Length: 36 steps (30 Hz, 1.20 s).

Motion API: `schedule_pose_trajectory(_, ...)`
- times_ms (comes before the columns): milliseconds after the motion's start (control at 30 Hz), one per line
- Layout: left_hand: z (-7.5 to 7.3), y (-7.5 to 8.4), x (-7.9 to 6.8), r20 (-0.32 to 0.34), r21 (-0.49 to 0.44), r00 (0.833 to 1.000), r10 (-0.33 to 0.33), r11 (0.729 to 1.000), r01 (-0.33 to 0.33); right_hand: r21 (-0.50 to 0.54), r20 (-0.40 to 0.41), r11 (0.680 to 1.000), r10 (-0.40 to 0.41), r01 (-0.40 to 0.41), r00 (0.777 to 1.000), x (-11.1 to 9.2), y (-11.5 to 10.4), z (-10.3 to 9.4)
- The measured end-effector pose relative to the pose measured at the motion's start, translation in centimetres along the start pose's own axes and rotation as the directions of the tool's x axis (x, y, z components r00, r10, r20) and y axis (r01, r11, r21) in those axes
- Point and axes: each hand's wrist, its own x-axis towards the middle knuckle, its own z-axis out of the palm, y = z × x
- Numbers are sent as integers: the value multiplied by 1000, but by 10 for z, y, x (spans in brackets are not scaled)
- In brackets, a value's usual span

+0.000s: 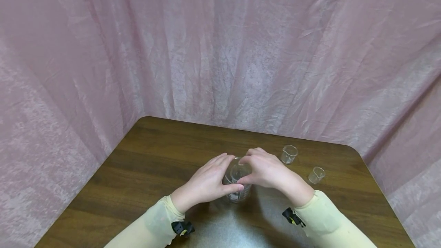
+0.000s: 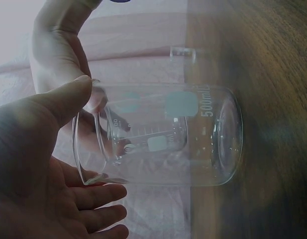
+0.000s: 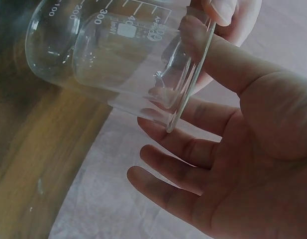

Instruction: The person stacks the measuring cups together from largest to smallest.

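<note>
On the brown wooden table (image 1: 144, 160), as the head view shows, a large beaker (image 1: 237, 197) stands upright between the person's two hands, with a medium beaker (image 1: 241, 171) inside it. The left hand (image 1: 209, 180) comes from the left, its thumb along the near side of the rim and its other fingers at the far side. The right hand (image 1: 267, 170) arches over the mouth from the right, thumb and forefinger reaching down toward each other. Only this view shows both small beakers, one (image 1: 289, 155) farther back and the other (image 1: 316, 175) nearer, to the right of the hands, and the full spread of pink curtain (image 1: 206, 49).

From the left wrist, the left hand's grip is wide: thumb and forefinger span the large beaker's rim, the remaining fingers extended beside it. This side reveals a "500ml" marking and a gap between the medium beaker's base and the large one's floor.

From the right wrist, the right hand holds the medium beaker near its rim in a narrower grip, though exact fingertip contact is hard to tell through the glass. Its outer fingers spread outside. A printed scale shows 100, 200 and 300.
</note>
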Motion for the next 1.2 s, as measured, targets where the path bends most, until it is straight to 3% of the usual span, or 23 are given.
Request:
schedule_pose_trajectory(700, 1, -1, 1, -7, 13, 1000, 17, 1000, -17, -90, 91, 996, -17, 26, 996, 13, -7, 0)
schedule_pose_trajectory(1200, 2, -1, 1, -29, 32, 998, 47, 998, -46, -140, 175, 985, -72, 97, 982, 20, -5, 1)
